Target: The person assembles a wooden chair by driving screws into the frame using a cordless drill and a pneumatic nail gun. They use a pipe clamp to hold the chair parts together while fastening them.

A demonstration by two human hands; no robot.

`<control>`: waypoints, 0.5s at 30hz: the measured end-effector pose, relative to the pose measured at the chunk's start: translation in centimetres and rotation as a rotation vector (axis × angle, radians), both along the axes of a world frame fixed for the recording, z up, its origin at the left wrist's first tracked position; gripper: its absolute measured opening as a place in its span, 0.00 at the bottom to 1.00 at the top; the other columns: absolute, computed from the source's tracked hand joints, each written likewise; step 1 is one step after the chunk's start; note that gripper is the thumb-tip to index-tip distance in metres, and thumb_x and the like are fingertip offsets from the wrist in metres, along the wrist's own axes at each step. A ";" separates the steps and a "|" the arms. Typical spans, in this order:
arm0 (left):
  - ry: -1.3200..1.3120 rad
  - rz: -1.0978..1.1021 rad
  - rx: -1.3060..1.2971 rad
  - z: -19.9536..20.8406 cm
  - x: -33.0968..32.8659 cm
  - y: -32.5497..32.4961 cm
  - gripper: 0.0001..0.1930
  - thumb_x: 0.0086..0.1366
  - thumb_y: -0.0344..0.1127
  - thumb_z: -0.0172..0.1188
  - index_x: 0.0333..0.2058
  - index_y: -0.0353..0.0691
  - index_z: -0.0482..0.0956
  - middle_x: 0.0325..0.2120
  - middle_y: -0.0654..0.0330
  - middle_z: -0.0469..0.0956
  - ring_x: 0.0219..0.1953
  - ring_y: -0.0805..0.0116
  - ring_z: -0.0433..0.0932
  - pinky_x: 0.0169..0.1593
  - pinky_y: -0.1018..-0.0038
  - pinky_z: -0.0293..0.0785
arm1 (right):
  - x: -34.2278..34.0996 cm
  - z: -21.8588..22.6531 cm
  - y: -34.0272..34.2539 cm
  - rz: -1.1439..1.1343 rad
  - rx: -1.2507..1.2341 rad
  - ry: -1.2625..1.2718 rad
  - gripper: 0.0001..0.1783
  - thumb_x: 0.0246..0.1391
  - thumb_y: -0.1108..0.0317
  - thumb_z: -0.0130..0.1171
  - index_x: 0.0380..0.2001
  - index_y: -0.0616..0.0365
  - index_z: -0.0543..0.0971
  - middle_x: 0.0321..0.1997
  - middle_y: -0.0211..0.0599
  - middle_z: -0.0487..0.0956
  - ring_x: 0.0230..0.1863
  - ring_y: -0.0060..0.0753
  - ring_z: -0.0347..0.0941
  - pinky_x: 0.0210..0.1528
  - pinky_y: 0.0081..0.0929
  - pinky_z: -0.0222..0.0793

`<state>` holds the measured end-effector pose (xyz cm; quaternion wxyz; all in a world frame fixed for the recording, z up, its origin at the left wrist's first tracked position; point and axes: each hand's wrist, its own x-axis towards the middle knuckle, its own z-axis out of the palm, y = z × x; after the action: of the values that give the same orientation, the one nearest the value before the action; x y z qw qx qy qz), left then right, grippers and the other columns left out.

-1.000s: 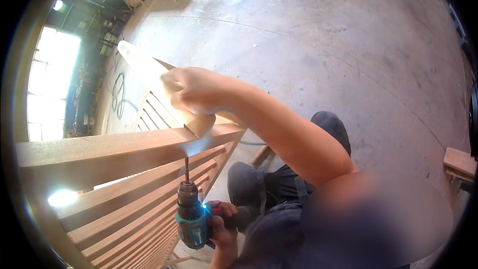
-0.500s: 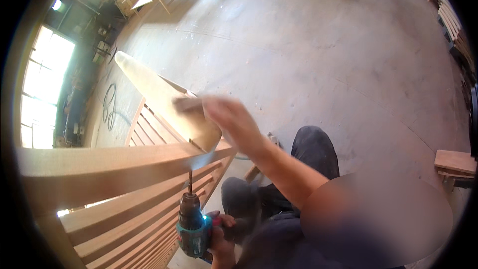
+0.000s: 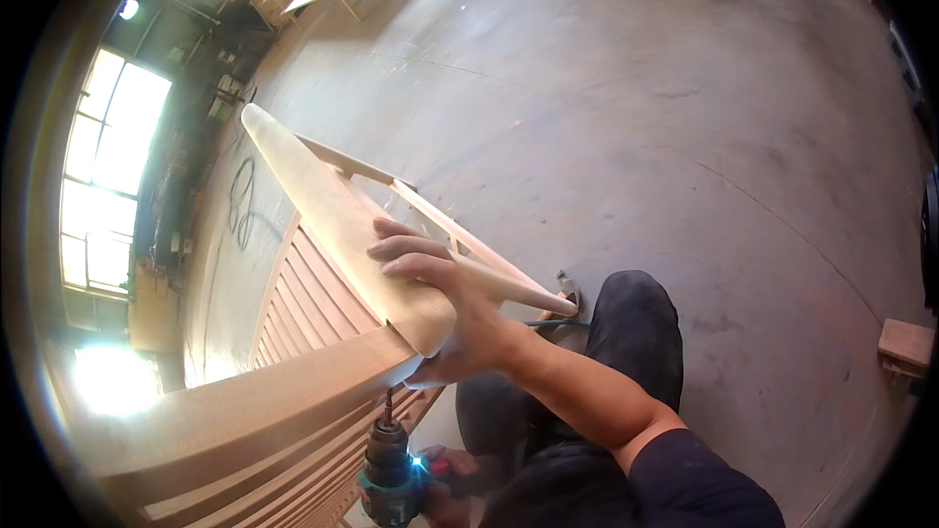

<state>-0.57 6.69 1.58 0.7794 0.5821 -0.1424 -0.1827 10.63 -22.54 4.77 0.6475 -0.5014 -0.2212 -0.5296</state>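
Note:
A pale wooden armrest (image 3: pixel 323 205) meets the end of a thick wooden rail (image 3: pixel 264 391) of a slatted piece of furniture. My right hand (image 3: pixel 445 298) is closed over the armrest's near end, its fingers across the top and the thumb low by the joint. Below the rail, my left hand (image 3: pixel 450 474) grips a teal and black cordless drill (image 3: pixel 389 479) with its light on. The drill points upward, its bit at the rail's underside near the joint. Whether the bit has entered the wood I cannot tell.
Slats (image 3: pixel 303 293) run below the armrest and rail. A wooden leg frame (image 3: pixel 469 244) extends to the right, with a metal tool (image 3: pixel 568 290) at its end. My knee (image 3: pixel 636 313) is close by. A coiled cable (image 3: pixel 241 200) lies on the concrete floor (image 3: pixel 606 117).
My right hand, blurred above the armrest before, now rests closed round its near end. Less of the drill bit shows under the rail. The whole view has shifted somewhat.

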 end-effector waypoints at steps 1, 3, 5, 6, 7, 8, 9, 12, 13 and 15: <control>0.018 -0.019 0.000 -0.3 0.0 0.5 0.23 0.66 0.49 0.63 0.49 0.34 0.76 0.34 0.52 0.79 0.36 0.56 0.76 0.43 0.58 0.73 | 0.1 -0.1 -0.2 -0.016 -0.006 -0.001 0.54 0.30 0.63 0.84 0.62 0.52 0.63 0.63 0.47 0.67 0.73 0.61 0.55 0.74 0.60 0.50; -0.039 -0.024 0.012 0.3 -0.4 0.0 0.19 0.67 0.47 0.61 0.45 0.36 0.76 0.31 0.54 0.77 0.34 0.58 0.75 0.42 0.61 0.72 | 0.3 0.1 0.1 -0.012 -0.003 -0.004 0.54 0.30 0.63 0.84 0.61 0.52 0.63 0.64 0.48 0.67 0.73 0.61 0.56 0.74 0.60 0.50; -0.077 0.006 0.052 1.3 -0.9 -1.3 0.19 0.66 0.48 0.63 0.44 0.37 0.75 0.27 0.56 0.75 0.30 0.60 0.74 0.40 0.63 0.73 | 0.4 0.1 0.3 -0.023 -0.009 -0.010 0.53 0.30 0.62 0.83 0.60 0.54 0.63 0.63 0.49 0.67 0.72 0.61 0.57 0.73 0.59 0.52; -0.086 0.039 0.084 2.2 -1.0 -2.6 0.23 0.63 0.50 0.66 0.45 0.37 0.74 0.24 0.57 0.74 0.27 0.62 0.74 0.37 0.64 0.74 | 0.5 0.0 0.1 -0.035 -0.018 -0.014 0.52 0.30 0.62 0.83 0.60 0.55 0.64 0.63 0.49 0.68 0.72 0.61 0.58 0.73 0.57 0.54; -0.094 0.072 0.117 2.6 -0.9 -3.4 0.26 0.61 0.52 0.69 0.46 0.37 0.73 0.21 0.58 0.73 0.24 0.63 0.74 0.34 0.65 0.74 | 0.5 -0.1 -0.1 -0.047 -0.026 -0.017 0.52 0.30 0.61 0.82 0.60 0.56 0.64 0.63 0.49 0.68 0.71 0.61 0.59 0.72 0.56 0.56; -0.093 0.066 0.128 2.9 -0.8 -3.6 0.26 0.60 0.51 0.69 0.45 0.37 0.73 0.21 0.58 0.73 0.24 0.63 0.74 0.35 0.65 0.74 | 0.4 0.0 -0.2 -0.057 -0.021 -0.017 0.52 0.30 0.61 0.82 0.59 0.56 0.64 0.63 0.49 0.68 0.71 0.61 0.59 0.72 0.56 0.56; -0.092 0.060 0.140 3.1 -0.7 -3.7 0.26 0.60 0.51 0.70 0.45 0.37 0.73 0.21 0.58 0.73 0.24 0.62 0.74 0.35 0.64 0.74 | 0.3 0.2 -0.3 -0.067 -0.016 -0.016 0.52 0.29 0.61 0.82 0.59 0.56 0.64 0.62 0.50 0.68 0.71 0.61 0.59 0.72 0.56 0.56; -0.079 0.073 0.153 4.0 -0.7 -4.6 0.23 0.60 0.48 0.70 0.43 0.38 0.73 0.21 0.58 0.72 0.24 0.62 0.75 0.36 0.65 0.74 | 0.3 0.2 -0.2 -0.070 -0.007 -0.012 0.53 0.27 0.62 0.83 0.59 0.56 0.64 0.62 0.50 0.69 0.71 0.61 0.60 0.72 0.57 0.56; -0.073 0.082 0.155 4.2 -0.8 -4.8 0.22 0.60 0.47 0.70 0.42 0.38 0.73 0.21 0.58 0.72 0.24 0.62 0.75 0.37 0.65 0.74 | 0.2 0.2 -0.2 -0.064 -0.008 -0.009 0.53 0.27 0.62 0.82 0.59 0.56 0.64 0.62 0.49 0.69 0.71 0.61 0.60 0.72 0.57 0.56; -0.062 0.079 0.135 3.8 -0.8 -4.5 0.19 0.61 0.45 0.68 0.41 0.38 0.72 0.20 0.58 0.72 0.23 0.62 0.74 0.37 0.65 0.74 | 0.2 0.2 -0.3 -0.059 -0.013 -0.005 0.53 0.27 0.63 0.82 0.59 0.56 0.64 0.62 0.49 0.69 0.71 0.61 0.59 0.72 0.57 0.55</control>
<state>-1.36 2.15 5.40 0.7400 0.6440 -0.1309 -0.1430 10.84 -22.83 4.98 0.6276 -0.5105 -0.2113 -0.5485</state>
